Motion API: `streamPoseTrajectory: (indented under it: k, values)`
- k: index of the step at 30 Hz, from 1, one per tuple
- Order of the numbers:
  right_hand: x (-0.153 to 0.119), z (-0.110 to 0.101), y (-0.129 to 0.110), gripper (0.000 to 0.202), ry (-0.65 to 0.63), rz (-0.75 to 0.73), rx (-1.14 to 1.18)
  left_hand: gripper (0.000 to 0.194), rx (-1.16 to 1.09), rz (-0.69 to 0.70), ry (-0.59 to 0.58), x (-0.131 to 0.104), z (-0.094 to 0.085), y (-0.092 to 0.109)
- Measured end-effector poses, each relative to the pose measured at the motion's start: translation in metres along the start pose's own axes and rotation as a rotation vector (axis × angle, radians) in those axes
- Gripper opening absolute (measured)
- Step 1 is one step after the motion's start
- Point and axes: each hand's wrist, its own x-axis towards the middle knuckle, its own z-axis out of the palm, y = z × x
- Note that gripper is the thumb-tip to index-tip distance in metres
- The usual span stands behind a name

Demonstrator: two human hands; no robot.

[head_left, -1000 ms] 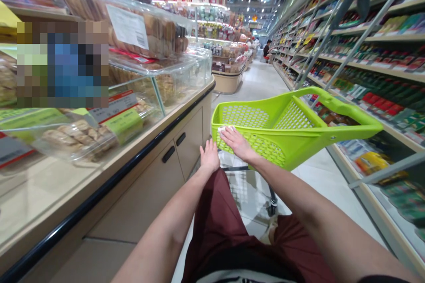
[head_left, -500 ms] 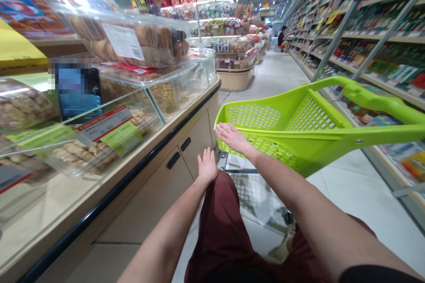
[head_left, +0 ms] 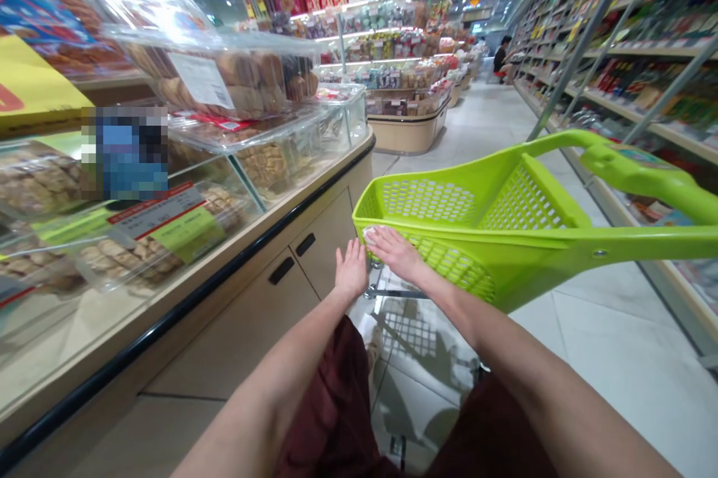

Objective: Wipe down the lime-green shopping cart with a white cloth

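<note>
My right hand lies beside the near left corner of a bright green shopping cart basket, fingers stretched forward. Under its fingertips shows a small white tissue, mostly covered by the fingers. Just to the left, my left hand is open and holds nothing. Its fingers are spread and point ahead, between the cart's corner and the counter cabinet. Whether the left fingertips touch anything cannot be made out.
On the left a display counter with a black bumper rail carries clear boxes of baked goods and price cards. Tall shelves line the right side. A person sits far down the tiled aisle.
My right hand has dropped from the basket's rim to just below it, with the white tissue. The left hand has risen slightly, nearer the right. My legs have shifted apart.
</note>
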Motion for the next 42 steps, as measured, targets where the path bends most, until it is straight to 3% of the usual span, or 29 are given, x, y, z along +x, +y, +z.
streamPoseTrajectory:
  k: [4,9,12,16,19,28,31,37,42]
  values:
    - [0.006,-0.003,0.008,0.031,0.007,0.037,-0.027,0.068,0.016,0.06,0.007,-0.001,-0.005,0.008]
    - [-0.032,0.011,-0.008,0.026,-0.135,0.08,-0.072,0.064,0.003,0.116,0.048,-0.013,-0.008,0.013]
    - [-0.042,-0.005,-0.013,0.027,-0.166,0.085,-0.09,0.062,-0.018,0.131,0.072,-0.018,-0.009,0.016]
    - [-0.024,-0.046,-0.002,0.036,-0.064,0.159,-0.104,0.064,-0.043,0.128,0.087,-0.019,-0.015,0.023]
    - [-0.019,-0.063,0.009,0.036,-0.044,0.206,-0.118,0.064,-0.057,0.15,0.103,-0.016,-0.022,0.032]
    - [-0.084,-0.039,-0.009,0.03,-0.21,0.217,-0.154,0.063,-0.062,0.251,0.099,-0.026,-0.03,0.061]
    - [-0.088,-0.05,-0.009,0.033,-0.188,0.222,-0.127,0.065,-0.055,0.245,0.095,-0.028,-0.031,0.067]
    - [-0.069,-0.086,0.012,0.04,0.001,0.264,-0.161,0.069,-0.049,0.202,0.094,-0.032,-0.039,0.08]
    - [-0.106,-0.085,0.013,0.037,-0.109,0.277,-0.209,0.069,-0.021,0.219,0.096,-0.045,-0.055,0.097]
